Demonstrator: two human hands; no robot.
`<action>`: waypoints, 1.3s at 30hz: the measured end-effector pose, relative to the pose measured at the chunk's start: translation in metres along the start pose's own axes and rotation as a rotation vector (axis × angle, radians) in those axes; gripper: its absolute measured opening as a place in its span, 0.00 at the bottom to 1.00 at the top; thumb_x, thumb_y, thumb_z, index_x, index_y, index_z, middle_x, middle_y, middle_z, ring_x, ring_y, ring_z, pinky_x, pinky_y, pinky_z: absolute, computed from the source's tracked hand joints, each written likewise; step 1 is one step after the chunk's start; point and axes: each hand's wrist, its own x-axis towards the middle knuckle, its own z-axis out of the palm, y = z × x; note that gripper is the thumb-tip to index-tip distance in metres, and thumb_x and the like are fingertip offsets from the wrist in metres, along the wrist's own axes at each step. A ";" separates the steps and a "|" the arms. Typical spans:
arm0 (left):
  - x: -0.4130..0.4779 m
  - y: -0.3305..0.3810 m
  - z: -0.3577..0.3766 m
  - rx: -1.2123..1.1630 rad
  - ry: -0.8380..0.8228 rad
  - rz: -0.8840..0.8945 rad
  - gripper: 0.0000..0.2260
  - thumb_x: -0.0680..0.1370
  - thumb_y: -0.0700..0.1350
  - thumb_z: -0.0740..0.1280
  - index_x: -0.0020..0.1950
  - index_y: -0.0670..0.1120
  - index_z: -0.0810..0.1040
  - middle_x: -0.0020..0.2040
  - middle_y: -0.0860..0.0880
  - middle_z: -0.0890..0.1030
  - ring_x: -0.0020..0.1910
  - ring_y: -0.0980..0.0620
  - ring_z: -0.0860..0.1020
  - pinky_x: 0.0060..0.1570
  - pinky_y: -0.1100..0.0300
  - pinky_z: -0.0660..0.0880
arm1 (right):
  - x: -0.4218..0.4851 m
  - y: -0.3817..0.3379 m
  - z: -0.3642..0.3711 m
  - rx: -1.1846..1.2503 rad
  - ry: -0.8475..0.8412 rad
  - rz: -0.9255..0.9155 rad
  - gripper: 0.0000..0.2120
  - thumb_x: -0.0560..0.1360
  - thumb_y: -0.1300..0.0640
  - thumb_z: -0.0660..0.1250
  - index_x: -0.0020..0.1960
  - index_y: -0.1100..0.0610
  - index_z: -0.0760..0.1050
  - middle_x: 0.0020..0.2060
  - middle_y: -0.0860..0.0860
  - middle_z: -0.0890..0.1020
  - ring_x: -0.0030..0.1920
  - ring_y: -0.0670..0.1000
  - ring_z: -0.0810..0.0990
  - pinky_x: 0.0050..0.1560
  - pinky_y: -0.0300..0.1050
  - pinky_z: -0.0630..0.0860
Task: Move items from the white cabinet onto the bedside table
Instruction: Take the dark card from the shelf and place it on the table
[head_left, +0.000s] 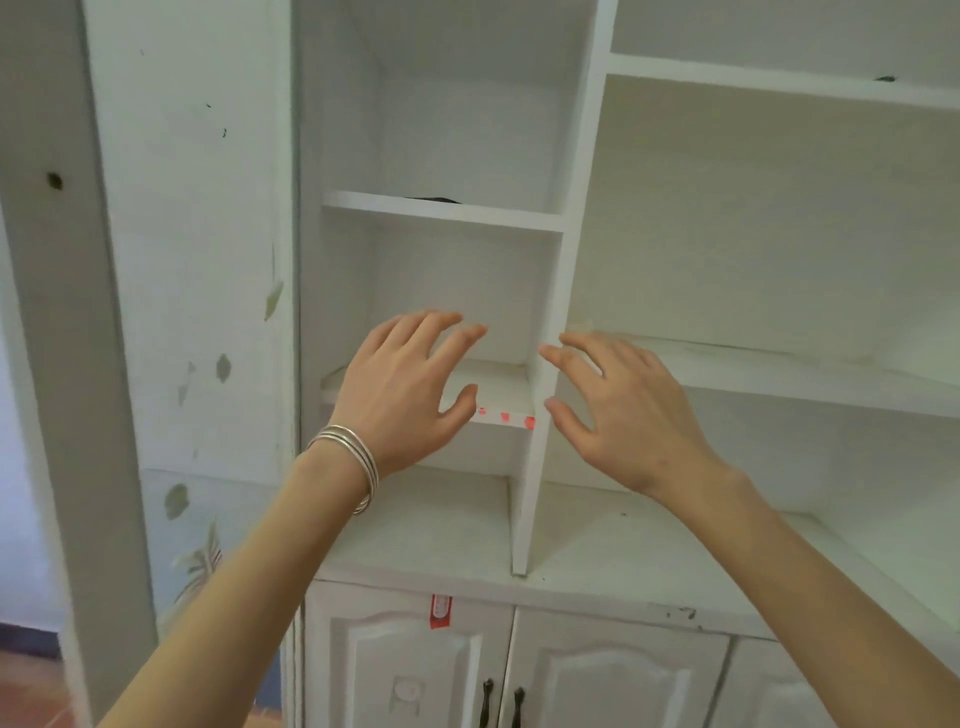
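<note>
Both hands are raised before the white cabinet. The left hand, with silver bangles at the wrist, is in front of the narrow compartment's lower shelf. Its fingers are spread and lightly bent and grip nothing. The right hand is just right of the upright divider, its fingers likewise spread and empty. Whether either hand touches the cabinet cannot be told.

A dark item lies on the upper shelf of the narrow compartment, only its edge showing. Red dots mark the lower shelf's front edge. Below, a red tag hangs on a closed door beside black handles.
</note>
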 end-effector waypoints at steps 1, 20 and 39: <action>0.005 -0.004 0.008 0.015 0.005 -0.011 0.24 0.74 0.55 0.56 0.67 0.48 0.71 0.63 0.45 0.75 0.63 0.44 0.72 0.61 0.50 0.67 | 0.006 0.005 0.010 0.011 0.014 -0.006 0.25 0.72 0.46 0.54 0.63 0.56 0.74 0.58 0.56 0.78 0.57 0.57 0.77 0.55 0.52 0.72; 0.172 -0.099 0.089 0.389 0.036 -0.079 0.28 0.71 0.56 0.55 0.67 0.45 0.72 0.61 0.44 0.76 0.58 0.42 0.75 0.57 0.50 0.69 | 0.190 0.105 0.127 0.181 0.247 -0.185 0.23 0.71 0.51 0.57 0.61 0.60 0.75 0.57 0.58 0.77 0.56 0.59 0.76 0.54 0.51 0.74; 0.236 -0.173 0.146 0.201 -0.008 -0.074 0.29 0.73 0.62 0.48 0.63 0.46 0.73 0.56 0.49 0.79 0.55 0.45 0.76 0.58 0.53 0.67 | 0.259 0.128 0.177 0.024 0.399 -0.112 0.24 0.69 0.49 0.58 0.59 0.61 0.76 0.46 0.55 0.81 0.46 0.58 0.79 0.59 0.46 0.63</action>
